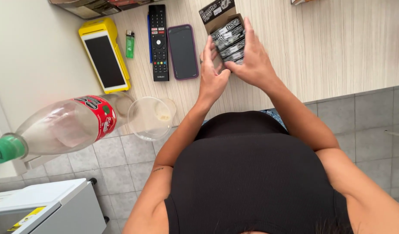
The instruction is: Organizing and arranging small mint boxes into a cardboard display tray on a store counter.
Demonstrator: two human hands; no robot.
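Near counter's front edge: your left hand (213, 78) braces cardboard box (219, 21) side, right hand (251, 60) grip clamped on packets (229, 38), keeping stack aligned.

The right hand (253, 65) covers the lower packets in the open cardboard box (223, 26), so their count stays unclear. The left hand (212, 78) hides the box's near corner. The plastic bottle's green cap (4, 149) is cut by the left edge.

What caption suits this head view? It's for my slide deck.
Both hands, left and right, arrange small dark packets in a cardboard box on a wooden counter.
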